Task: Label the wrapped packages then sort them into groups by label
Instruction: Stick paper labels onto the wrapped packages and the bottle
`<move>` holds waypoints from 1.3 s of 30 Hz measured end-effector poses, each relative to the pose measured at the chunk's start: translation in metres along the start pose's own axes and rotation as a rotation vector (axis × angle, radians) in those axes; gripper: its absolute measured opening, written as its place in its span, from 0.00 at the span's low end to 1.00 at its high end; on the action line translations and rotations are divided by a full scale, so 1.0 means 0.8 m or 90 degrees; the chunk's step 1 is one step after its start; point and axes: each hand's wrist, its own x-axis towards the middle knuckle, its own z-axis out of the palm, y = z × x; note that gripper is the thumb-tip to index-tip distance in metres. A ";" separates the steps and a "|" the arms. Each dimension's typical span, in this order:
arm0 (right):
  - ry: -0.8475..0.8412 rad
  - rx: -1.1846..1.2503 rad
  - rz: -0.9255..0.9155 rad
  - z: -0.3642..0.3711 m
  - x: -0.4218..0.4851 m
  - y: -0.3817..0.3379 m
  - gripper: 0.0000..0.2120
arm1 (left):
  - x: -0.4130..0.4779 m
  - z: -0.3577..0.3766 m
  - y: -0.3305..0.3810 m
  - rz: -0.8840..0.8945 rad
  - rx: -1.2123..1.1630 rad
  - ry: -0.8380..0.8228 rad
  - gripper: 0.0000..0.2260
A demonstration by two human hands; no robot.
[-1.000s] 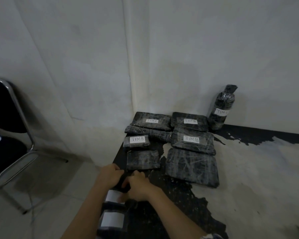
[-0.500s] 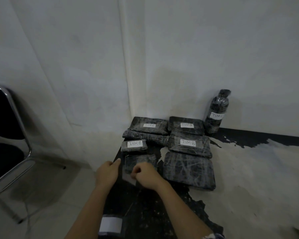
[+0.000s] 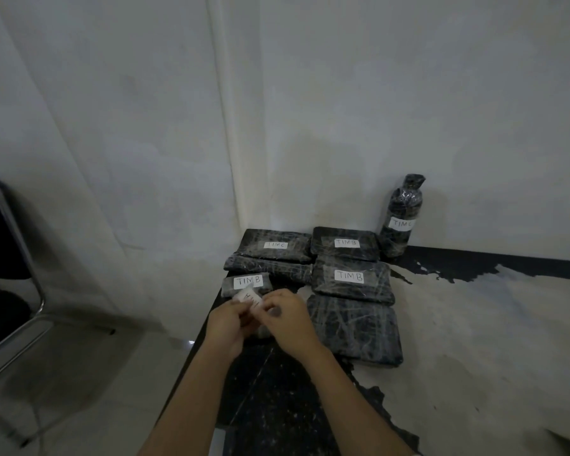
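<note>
Several black plastic-wrapped packages lie in the far left corner of the table (image 3: 474, 324). Two flat ones (image 3: 344, 246) (image 3: 351, 280) and a small one (image 3: 246, 283) carry white "TIM B" labels. A flat one (image 3: 277, 246) and an upright bottle-shaped one (image 3: 400, 218) read "TIM C". A long package (image 3: 267, 268) and a large flat package (image 3: 354, 327) show no label. My left hand (image 3: 226, 324) and right hand (image 3: 288, 319) together hold a small white label (image 3: 250, 298) above a small package they mostly hide.
The tabletop is black with a worn white patch on the right. Its left edge runs just beside my left hand. A black chair (image 3: 4, 258) with a metal frame stands on the floor at the left. White walls meet behind the packages.
Both hands moved up from the near table edge to the small unlabelled package. A white label now shows between my fingers. The camera tilted up, and the label roll near me left view.
</note>
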 end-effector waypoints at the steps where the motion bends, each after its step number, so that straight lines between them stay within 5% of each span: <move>1: 0.028 0.014 0.026 -0.001 0.001 0.000 0.09 | 0.001 0.000 -0.001 0.001 -0.026 -0.001 0.05; 4: 0.029 0.100 0.144 -0.007 0.003 0.002 0.18 | 0.001 0.002 -0.001 0.007 -0.078 -0.001 0.05; 8: 0.004 0.140 0.208 -0.013 0.006 0.005 0.10 | 0.002 0.006 0.001 0.011 -0.116 0.016 0.09; 13: -0.061 0.054 0.168 -0.019 0.007 0.005 0.19 | 0.007 0.012 0.005 0.063 -0.016 0.067 0.08; 17: -0.061 0.035 0.092 -0.025 0.016 -0.005 0.27 | 0.010 0.014 0.006 0.173 0.126 0.009 0.09; 22: 0.024 0.078 0.079 -0.027 0.027 -0.008 0.09 | 0.013 0.019 0.008 0.120 0.217 -0.116 0.10; 26: 0.122 0.157 0.182 -0.022 0.030 0.001 0.09 | 0.018 0.014 0.002 0.014 0.260 -0.146 0.18; 29: 0.172 0.235 0.253 -0.024 0.030 0.011 0.07 | 0.016 0.003 -0.001 -0.051 0.265 -0.198 0.13; 34: 0.167 0.353 0.358 -0.027 0.032 0.020 0.07 | 0.024 -0.005 0.008 -0.033 0.207 -0.102 0.04; 39: 0.158 0.553 0.433 -0.028 0.037 0.018 0.06 | 0.032 -0.005 0.022 -0.012 0.199 -0.012 0.05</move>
